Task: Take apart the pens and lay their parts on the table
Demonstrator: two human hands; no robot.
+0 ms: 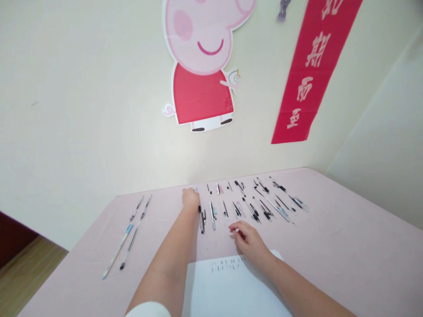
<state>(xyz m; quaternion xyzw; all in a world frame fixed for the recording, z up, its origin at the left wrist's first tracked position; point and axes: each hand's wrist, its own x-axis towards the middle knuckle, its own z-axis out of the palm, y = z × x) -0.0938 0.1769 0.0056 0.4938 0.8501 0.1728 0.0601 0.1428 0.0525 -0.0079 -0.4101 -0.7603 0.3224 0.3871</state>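
Note:
My left hand (191,199) reaches to the far side of the table, at the left end of two rows of pen parts. It looks closed, with most of its fingers hidden; a small pale piece shows beside it, too blurred to name. Just below my wrist lies a black pen (202,222) in parts. My right hand (247,237) hovers or rests in front of the near row, above the paper's top edge. Its fingers are loosely bent and apart, with nothing visible in them. Near it are a refill and cap (225,209) and several dark pen parts (237,210).
A white sheet (228,290) with small handwritten marks lies under my forearms. Left of my arm are a blue-capped pen (117,252), a clear pen (129,246) and two more pens. More pen parts (277,207) extend rightward. The wall stands along the table's (346,246) far edge.

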